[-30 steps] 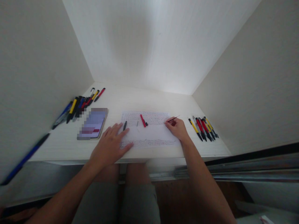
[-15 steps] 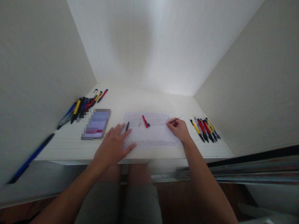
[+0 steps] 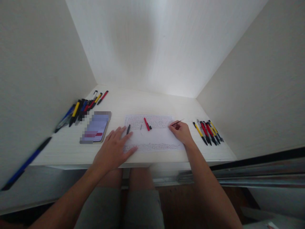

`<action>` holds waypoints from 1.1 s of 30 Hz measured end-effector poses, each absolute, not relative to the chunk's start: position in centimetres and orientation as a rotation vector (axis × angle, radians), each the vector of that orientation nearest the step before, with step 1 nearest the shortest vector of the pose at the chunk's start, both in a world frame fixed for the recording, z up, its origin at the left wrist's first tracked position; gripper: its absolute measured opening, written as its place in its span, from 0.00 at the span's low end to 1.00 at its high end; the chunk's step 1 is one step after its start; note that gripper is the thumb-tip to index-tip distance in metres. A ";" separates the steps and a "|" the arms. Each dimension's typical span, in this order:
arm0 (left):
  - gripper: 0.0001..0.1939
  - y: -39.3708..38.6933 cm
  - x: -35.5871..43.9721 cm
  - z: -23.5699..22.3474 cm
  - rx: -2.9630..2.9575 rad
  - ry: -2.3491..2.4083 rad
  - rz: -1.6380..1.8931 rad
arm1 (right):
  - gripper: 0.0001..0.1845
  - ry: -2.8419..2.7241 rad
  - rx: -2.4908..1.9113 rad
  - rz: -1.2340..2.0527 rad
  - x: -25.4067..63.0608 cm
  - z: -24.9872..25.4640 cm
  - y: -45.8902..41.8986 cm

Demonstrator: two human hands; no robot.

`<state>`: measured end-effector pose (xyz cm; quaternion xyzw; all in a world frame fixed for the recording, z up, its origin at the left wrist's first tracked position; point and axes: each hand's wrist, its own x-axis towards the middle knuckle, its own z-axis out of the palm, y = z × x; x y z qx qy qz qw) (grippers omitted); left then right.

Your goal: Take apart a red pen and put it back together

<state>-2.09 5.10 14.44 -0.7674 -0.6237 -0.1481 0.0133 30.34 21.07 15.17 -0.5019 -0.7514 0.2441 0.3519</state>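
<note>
A sheet of paper (image 3: pixel 152 137) lies on the white desk, with dense handwriting across its upper and lower parts and a blank band between. My left hand (image 3: pixel 114 146) rests palm down on the sheet's left edge, fingers spread, holding nothing. Just beyond its fingers lies a small dark pen grip (image 3: pixel 128 129). My right hand (image 3: pixel 181 131) pinches a thin dark pen refill (image 3: pixel 177 122), its tip down at the right end of the writing. On the sheet between my hands are a red pen barrel (image 3: pixel 146 124) and a small grey piece, perhaps a spring (image 3: pixel 140 127).
A phone (image 3: pixel 96 127), partly pixelated, lies left of my left hand. Several pens (image 3: pixel 83 108) are heaped along the left wall, and a blue pen (image 3: pixel 27 163) sticks out past the left front. Several more pens (image 3: pixel 208 132) lie right of my right hand.
The whole view has shifted slightly, so the desk and things appear a little further left. Both hands keep nearly the same place and grip on the paper and refill.
</note>
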 end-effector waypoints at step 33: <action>0.33 4.6 -1.7 15.3 -2.360 -1.946 -0.482 | 0.09 -1.952 -1.301 0.579 30.5 14.5 21.3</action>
